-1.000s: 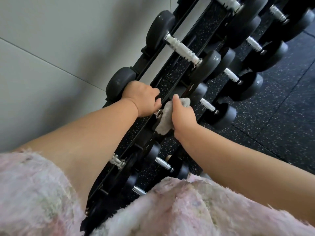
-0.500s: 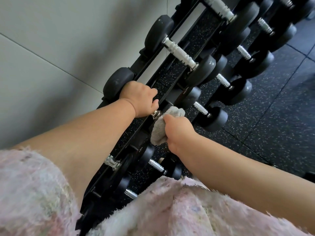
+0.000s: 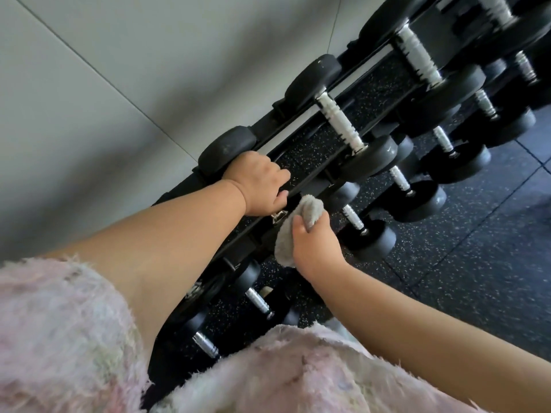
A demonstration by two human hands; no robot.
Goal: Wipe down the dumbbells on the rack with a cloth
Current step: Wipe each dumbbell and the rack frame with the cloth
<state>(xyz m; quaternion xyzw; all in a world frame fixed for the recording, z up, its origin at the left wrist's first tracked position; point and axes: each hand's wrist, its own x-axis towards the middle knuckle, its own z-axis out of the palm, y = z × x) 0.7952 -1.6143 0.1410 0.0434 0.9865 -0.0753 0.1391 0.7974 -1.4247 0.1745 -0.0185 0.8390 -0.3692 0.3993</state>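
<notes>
Black dumbbells with silver knurled handles lie in rows on a black rack (image 3: 301,186) against a pale wall. My left hand (image 3: 260,186) grips the handle of a top-row dumbbell (image 3: 227,150), whose far head shows beside my wrist; the handle itself is hidden under my fingers. My right hand (image 3: 316,245) holds a bunched grey cloth (image 3: 301,228) against the near head of that dumbbell, which the cloth and hand cover. The neighbouring top-row dumbbell (image 3: 340,120) sits bare to the right.
Lower tiers hold smaller dumbbells (image 3: 354,219) in front of and below my hands. Larger dumbbells (image 3: 417,58) fill the rack to the far right. Dark speckled rubber flooring (image 3: 477,248) lies on the right. My fluffy pink garment (image 3: 74,338) fills the bottom of the view.
My right hand has slid the cloth down and toward me along the dumbbell's near head. My left hand has kept its grip on the handle. The view has shifted slightly.
</notes>
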